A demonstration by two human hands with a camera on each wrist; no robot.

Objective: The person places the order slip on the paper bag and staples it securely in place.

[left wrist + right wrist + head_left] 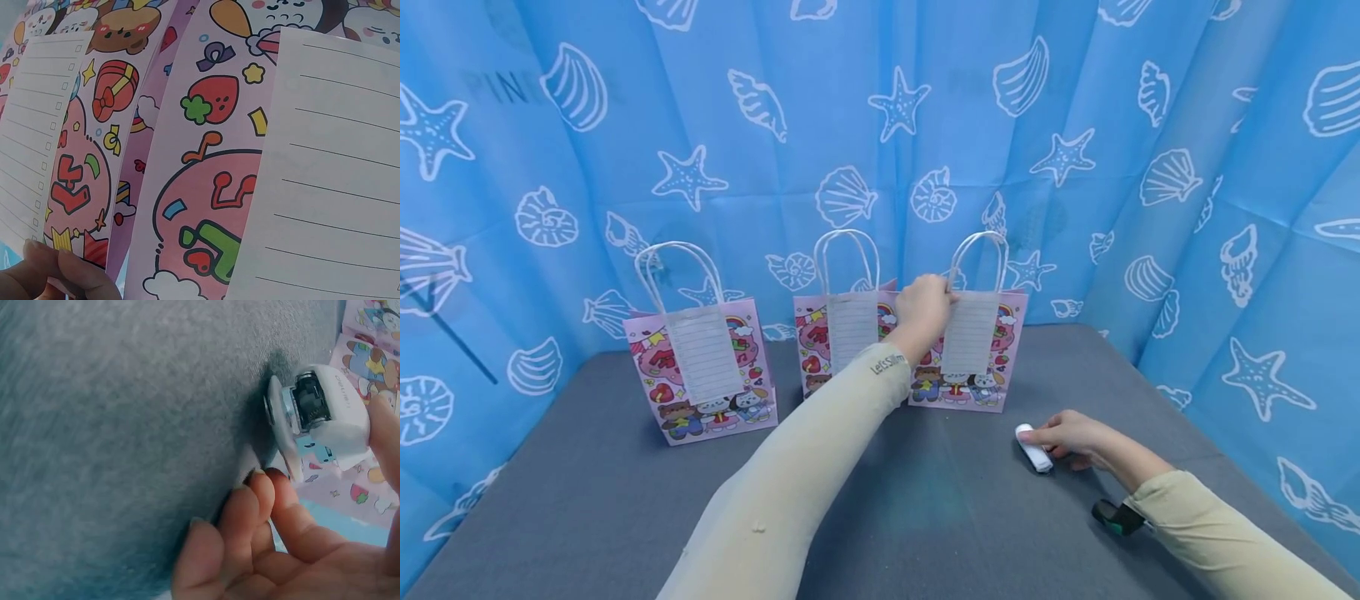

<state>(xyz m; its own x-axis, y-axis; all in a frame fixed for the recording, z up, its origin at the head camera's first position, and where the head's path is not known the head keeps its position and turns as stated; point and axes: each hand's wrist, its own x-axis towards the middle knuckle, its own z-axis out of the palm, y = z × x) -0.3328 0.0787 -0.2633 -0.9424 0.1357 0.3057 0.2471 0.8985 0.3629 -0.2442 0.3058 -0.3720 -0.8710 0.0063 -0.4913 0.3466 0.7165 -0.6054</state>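
Note:
My left hand (923, 310) reaches to the right-hand pink gift bag (1009, 354). Thumb and finger pinch the top edge of the lined paper sheet (44, 125) on that bag's front; whether they also grip the bag's rim is hidden. Low over the table, my right hand (1078, 440) holds a small white stapler (340, 412), its thumb on the top and its fingers curled near the base. The middle gift bag (811, 333), partly hidden by my left forearm, also bears a lined sheet (853, 327).
A third gift bag (651, 367) with a lined sheet stands upright at the left of the grey table (587, 517). Each bag has white handles. A blue shell-patterned curtain (895, 167) hangs behind. Below my right sleeve shows a black wrist device (1116, 517).

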